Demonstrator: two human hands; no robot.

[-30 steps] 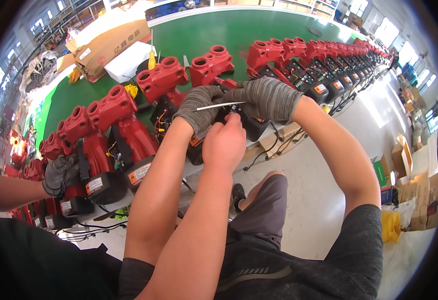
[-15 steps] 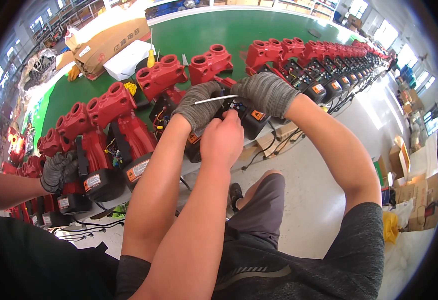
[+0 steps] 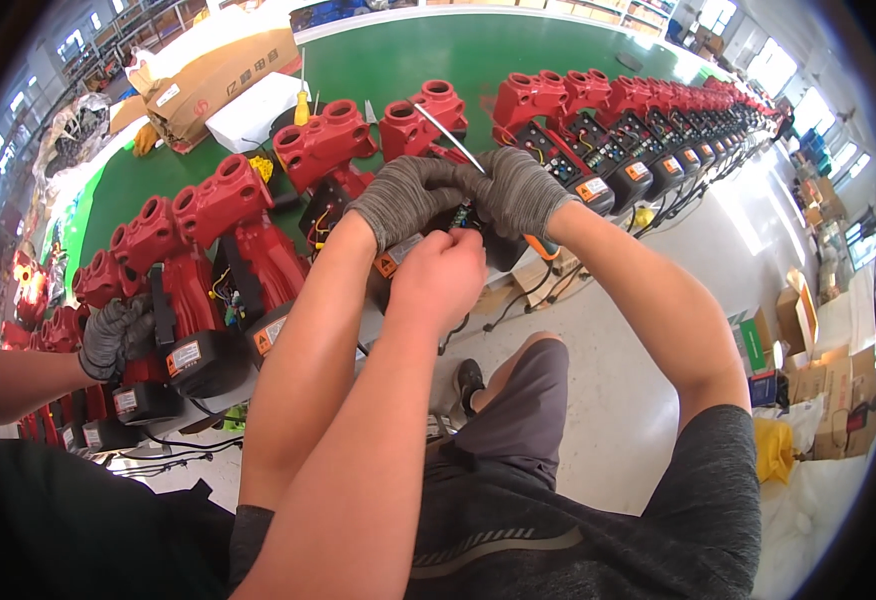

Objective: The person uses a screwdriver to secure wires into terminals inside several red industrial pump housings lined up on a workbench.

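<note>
My gloved right hand (image 3: 530, 195) is closed round a screwdriver (image 3: 450, 138), its bare shaft pointing up and to the left. An orange and black handle end shows below that hand. My gloved left hand (image 3: 403, 203) is beside it, fingers curled over an opened red-and-black machine housing (image 3: 423, 128); what its fingertips hold is hidden. Just under my hands, a co-worker's bare hand (image 3: 443, 275) reaches in over my left forearm, fingertips at small wired parts inside the housing. At the left, another gloved hand (image 3: 116, 340) of a co-worker rests among the housings.
Red housings (image 3: 223, 205) with black bases line the green table (image 3: 388, 60) on both sides of my hands. A yellow-handled screwdriver (image 3: 302, 108) stands behind them, near a cardboard box (image 3: 223, 85). Black cables (image 3: 183, 460) hang below the edge. Cartons (image 3: 833, 400) stand at the right.
The screwdriver in my right hand has swung from lying nearly level across my left glove to pointing up-left. My right hand has turned and shifted slightly left; the co-worker's bare hand stays close by.
</note>
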